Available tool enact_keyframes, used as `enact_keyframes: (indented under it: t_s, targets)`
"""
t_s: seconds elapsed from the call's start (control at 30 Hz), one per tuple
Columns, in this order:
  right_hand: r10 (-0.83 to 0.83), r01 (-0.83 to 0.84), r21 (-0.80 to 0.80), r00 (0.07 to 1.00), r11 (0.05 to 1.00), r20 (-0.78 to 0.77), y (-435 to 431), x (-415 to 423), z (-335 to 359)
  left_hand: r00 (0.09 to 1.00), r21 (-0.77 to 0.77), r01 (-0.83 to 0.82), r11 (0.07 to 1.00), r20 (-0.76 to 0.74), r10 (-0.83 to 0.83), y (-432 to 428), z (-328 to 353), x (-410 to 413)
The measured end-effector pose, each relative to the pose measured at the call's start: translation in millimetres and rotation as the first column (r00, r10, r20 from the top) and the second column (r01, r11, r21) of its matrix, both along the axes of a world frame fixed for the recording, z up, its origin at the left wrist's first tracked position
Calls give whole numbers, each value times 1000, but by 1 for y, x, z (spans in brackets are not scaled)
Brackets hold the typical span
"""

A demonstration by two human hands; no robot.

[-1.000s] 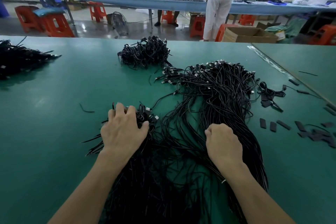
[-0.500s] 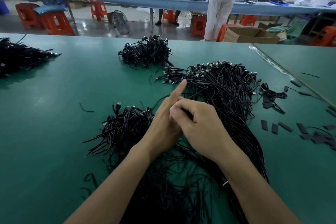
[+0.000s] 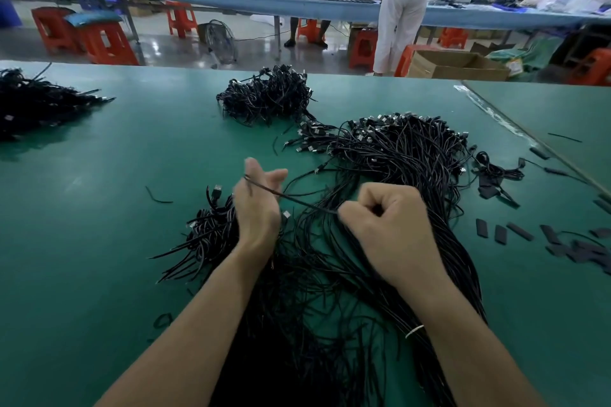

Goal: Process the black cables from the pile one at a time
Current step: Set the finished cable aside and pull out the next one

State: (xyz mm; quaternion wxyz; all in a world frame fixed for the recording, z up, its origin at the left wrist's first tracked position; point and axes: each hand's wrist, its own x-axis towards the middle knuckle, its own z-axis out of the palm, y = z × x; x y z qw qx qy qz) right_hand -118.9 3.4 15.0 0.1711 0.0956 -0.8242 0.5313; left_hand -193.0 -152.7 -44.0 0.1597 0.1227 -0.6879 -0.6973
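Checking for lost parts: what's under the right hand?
Loose black cables on the green table; the right hand pinches one cable. Anything beneath the tangle is covered.

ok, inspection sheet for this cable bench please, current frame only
Surface: green table.
Job's things: large cable pile mid-table; one cable stretched between both hands.
Clutter: short black sleeve pieces at right; loose scrap at left.
Grippers: right hand pinches the cable; left hand carries it across the fingers, grip blurred.
Cables: smaller bundle by the left hand; far-centre heap; far-left heap.
Surroundings: orange stools, cardboard box, person standing at a blue bench.
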Motion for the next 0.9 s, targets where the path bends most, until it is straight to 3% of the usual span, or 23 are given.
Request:
enact_keyframes:
  t_s: [0.07, 0.1, 0.2, 0.23, 0.3, 0.37, 0.47, 0.6, 0.77, 0.9]
  targets:
    - [-180, 155, 195, 976, 968, 119, 18, -10, -14, 970, -5, -144, 990, -198, 140, -10, 3, -8]
    - [-220, 150, 314, 955, 937, 200, 24, -12, -19, 937, -27, -174, 984, -313, 157, -12, 8, -8]
    - [-245, 14, 583, 916, 812, 319, 22, -13, -26, 829, -328, -171, 929, -557, -44, -14, 23, 1]
    - [-209, -4, 565, 927, 825, 312, 16, -13, -25, 793, -475, -170, 864, -586, -166, -12, 28, 5]
    - [-58, -40, 309, 951, 950, 303, 2, -9, -17, 734, -699, -202, 686, -572, -367, -7, 30, 12]
    - [74, -95, 67, 963, 993, 257, -11, -6, -7, 754, -829, -223, 513, -481, -448, 1, 31, 18]
    - [91, -106, 45, 960, 993, 263, -18, -3, 0, 805, -895, -158, 417, -361, -471, 8, 31, 23]
    - [-74, 45, 226, 990, 973, 121, -7, -6, -2, 824, -880, -111, 461, -341, -452, 10, 25, 22]
    - [-269, 270, -45, 963, 962, 24, 14, -11, -6, 872, -686, -95, 721, -407, -272, 3, 28, 16]
    - [-359, 362, -15, 928, 932, 96, 29, -23, -20, 833, -595, -242, 766, -532, -150, -6, 49, 19]
